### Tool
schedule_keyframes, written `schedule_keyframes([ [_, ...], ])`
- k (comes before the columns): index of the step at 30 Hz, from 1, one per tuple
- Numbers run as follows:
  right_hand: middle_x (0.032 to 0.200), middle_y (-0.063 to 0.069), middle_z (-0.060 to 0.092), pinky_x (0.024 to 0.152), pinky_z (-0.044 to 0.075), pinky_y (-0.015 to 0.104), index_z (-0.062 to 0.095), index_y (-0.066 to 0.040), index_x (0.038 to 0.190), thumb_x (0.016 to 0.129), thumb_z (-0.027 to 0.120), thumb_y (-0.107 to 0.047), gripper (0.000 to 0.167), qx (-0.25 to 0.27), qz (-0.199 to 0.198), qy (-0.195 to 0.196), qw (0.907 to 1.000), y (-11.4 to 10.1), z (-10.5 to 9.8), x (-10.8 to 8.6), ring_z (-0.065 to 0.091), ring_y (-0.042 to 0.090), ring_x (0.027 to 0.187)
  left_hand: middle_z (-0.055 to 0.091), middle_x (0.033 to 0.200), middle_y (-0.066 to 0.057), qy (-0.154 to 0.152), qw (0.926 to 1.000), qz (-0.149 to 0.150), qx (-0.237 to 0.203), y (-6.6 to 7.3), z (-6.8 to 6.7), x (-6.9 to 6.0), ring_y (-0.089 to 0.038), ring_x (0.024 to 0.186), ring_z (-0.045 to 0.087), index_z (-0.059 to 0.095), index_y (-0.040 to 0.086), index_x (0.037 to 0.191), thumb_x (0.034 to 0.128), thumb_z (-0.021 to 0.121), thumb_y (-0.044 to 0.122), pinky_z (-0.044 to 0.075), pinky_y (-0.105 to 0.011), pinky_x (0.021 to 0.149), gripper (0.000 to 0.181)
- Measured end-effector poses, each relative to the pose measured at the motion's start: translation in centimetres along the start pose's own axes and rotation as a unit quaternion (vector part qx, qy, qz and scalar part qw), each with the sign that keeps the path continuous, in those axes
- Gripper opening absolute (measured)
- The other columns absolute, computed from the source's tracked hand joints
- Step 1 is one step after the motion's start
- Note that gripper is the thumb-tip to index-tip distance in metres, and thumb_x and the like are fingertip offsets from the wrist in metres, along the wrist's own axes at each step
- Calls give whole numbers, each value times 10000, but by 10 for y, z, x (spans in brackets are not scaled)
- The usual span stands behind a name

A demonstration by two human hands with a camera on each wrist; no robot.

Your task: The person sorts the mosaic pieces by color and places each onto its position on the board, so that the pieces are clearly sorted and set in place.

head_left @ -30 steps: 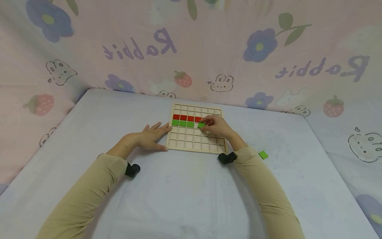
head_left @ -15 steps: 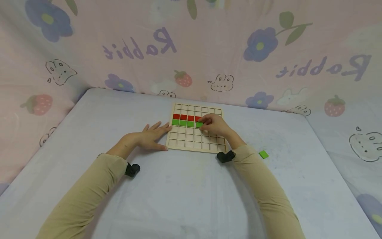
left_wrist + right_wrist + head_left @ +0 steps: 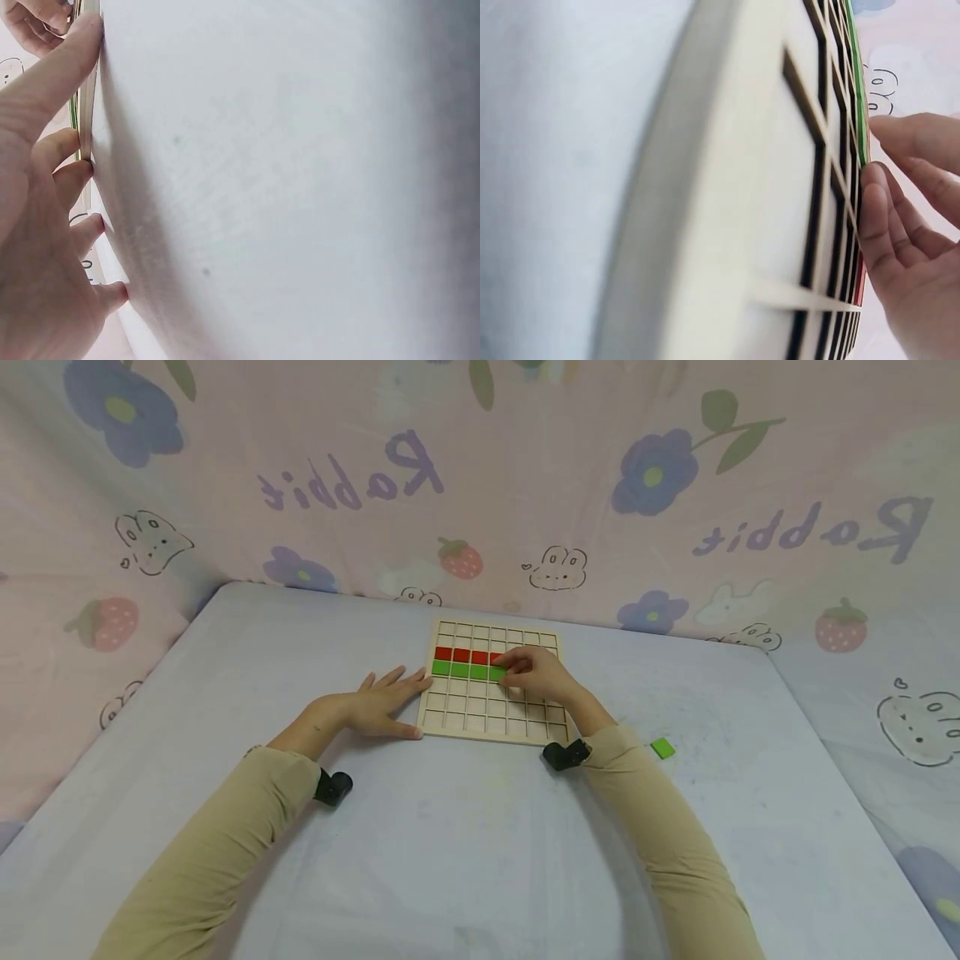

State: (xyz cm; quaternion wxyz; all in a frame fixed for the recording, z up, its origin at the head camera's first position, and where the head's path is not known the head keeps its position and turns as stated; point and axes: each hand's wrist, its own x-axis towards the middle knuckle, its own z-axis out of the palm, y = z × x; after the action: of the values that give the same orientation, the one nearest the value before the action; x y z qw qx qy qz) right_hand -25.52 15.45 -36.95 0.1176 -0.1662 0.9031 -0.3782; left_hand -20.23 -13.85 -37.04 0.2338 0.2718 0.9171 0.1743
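A wooden grid board (image 3: 475,737) lies on the white-covered table, with a row of red tiles (image 3: 461,655) and a row of green tiles (image 3: 460,670) below it. My left hand (image 3: 378,706) rests spread at the board's left edge; in the left wrist view its thumb (image 3: 64,71) touches that edge. My right hand (image 3: 542,674) is over the board, fingers bent, with thumb and fingertips at the rightmost visible green tile (image 3: 496,673), which lies level in its cell. Fingers cover the cells to its right. In the right wrist view, the fingertips (image 3: 874,180) meet the board's surface.
One loose green tile (image 3: 663,748) lies on the table (image 3: 480,852) to the right of the board, beside the right sleeve. Black wrist cameras (image 3: 333,787) hang at both cuffs. A printed cloth (image 3: 495,485) rises behind the table.
The green tile in my right hand has moved slightly left and down, from tilted over the cell to flat in line with the other green ones. My left hand has stayed put.
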Motion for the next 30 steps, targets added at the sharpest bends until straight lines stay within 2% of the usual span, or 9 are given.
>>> schedule_keyframes([
  [9, 1151, 100, 650, 813, 470, 301, 666, -74, 1184, 860, 701, -147, 334, 118, -23, 89, 9999, 4, -2, -5, 587, 214, 970, -20, 1621, -98, -4, 9999, -57, 84, 3, -1, 0, -377, 1472, -101, 90, 139, 1555, 908, 609, 455, -90, -642, 1128, 887],
  [20, 1152, 101, 663, 783, 480, 290, 655, -67, 1193, 884, 675, -143, 318, 290, -61, 146, 9995, 13, -7, -11, 589, 206, 952, -16, 1621, -105, -5, 10000, 41, 15, 3, -1, 0, -383, 1472, -91, 86, 132, 1554, 914, 609, 439, -89, -644, 1127, 882],
  [30, 1106, 116, 666, 780, 473, 302, 657, -57, 1190, 877, 682, -164, 332, 192, -157, 205, 9995, 18, -13, -20, 595, 214, 943, -6, 1621, -114, 9, 10000, 71, -16, 1, -1, 0, -380, 1472, -94, 85, 131, 1554, 911, 615, 439, -100, -646, 1123, 889],
])
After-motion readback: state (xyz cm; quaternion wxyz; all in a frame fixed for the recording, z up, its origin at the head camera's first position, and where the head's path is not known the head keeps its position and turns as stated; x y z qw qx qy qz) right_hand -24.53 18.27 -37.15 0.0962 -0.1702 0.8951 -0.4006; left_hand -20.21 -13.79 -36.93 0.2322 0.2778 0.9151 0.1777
